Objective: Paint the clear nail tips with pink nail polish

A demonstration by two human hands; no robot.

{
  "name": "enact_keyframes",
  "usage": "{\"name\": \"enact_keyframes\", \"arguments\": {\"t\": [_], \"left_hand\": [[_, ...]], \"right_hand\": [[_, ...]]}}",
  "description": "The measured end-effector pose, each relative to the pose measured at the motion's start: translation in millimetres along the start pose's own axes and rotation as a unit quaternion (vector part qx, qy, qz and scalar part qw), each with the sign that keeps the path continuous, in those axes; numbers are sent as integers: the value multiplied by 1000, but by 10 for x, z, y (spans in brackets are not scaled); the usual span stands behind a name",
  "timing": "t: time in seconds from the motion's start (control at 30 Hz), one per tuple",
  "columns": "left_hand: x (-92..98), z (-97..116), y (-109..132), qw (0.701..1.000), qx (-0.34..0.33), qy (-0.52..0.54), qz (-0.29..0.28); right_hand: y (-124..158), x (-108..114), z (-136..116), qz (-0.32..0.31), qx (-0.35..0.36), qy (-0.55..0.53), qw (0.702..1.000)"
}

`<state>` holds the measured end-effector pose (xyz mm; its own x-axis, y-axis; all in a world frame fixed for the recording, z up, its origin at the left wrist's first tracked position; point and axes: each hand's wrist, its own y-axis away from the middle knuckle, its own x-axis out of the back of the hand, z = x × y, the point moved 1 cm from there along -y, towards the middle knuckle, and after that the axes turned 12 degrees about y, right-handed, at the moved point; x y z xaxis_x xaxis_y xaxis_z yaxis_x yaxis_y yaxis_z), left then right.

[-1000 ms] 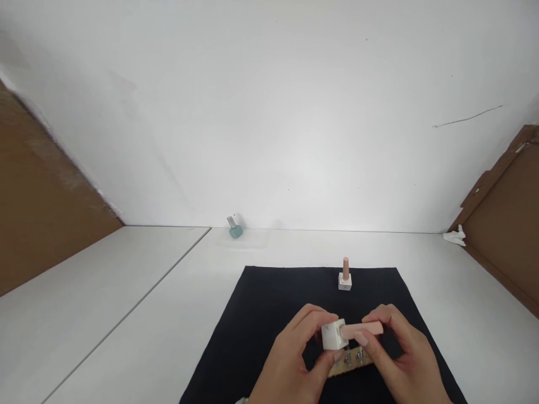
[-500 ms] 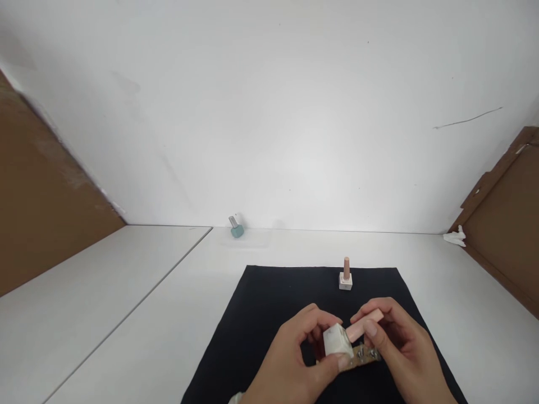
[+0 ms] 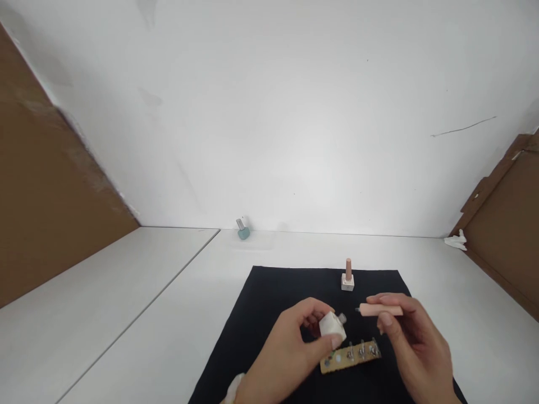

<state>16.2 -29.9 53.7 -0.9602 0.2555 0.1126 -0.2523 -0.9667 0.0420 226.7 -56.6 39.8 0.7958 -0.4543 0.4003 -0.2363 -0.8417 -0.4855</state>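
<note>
A white, square nail polish bottle is gripped between the thumb and fingers of my left hand. Its bare neck tilts up to the right. My right hand pinches a pink nail polish cap, whose dark brush end points left and stands apart from the bottle. Beneath and between both hands lies a tan strip bearing several clear, nail-shaped pieces and a few coloured spots. Behind them, a second white bottle with a pink cap stands upright on the black mat.
A teal nail polish bottle with a silver cap leans at the back of the white table. Crumpled white tissue lies in the right corner. A white wall rises behind, with brown panels on either side.
My right hand has drawn the pink cap out of the bottle and moved right, exposing the bottle's neck. More of the tan strip shows. The view has shifted slightly.
</note>
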Motion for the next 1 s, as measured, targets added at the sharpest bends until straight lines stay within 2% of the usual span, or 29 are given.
{"name": "enact_keyframes", "arguments": {"t": [0.07,0.1,0.17,0.3,0.4,0.5,0.63,0.73,0.9,1.0], "left_hand": [[100,-46,-91,997,24,65,29],[174,-78,-145,995,17,71,62],[355,-163,-256,990,-11,41,138],[691,-386,-454,974,-25,-17,225],[798,-525,-529,971,-20,-47,235],[791,-586,-533,972,-22,-72,223],[760,-579,-523,970,-22,-98,220],[787,-527,-514,965,-11,-100,244],[919,-310,-344,929,-2,-93,359],[953,-157,-214,906,-32,-87,413]], "right_hand": [[-69,44,8,27,-63,-20,997],[-104,58,12,38,-97,-39,994],[-169,64,29,39,-146,-98,984],[-265,40,100,5,-203,-226,953],[-297,41,122,-9,-219,-253,942],[-304,54,98,-8,-215,-255,943],[-296,68,53,-8,-212,-253,944],[-302,83,24,-7,-213,-250,945],[-358,102,1,6,-215,-253,943],[-382,102,0,13,-213,-254,943]]}}
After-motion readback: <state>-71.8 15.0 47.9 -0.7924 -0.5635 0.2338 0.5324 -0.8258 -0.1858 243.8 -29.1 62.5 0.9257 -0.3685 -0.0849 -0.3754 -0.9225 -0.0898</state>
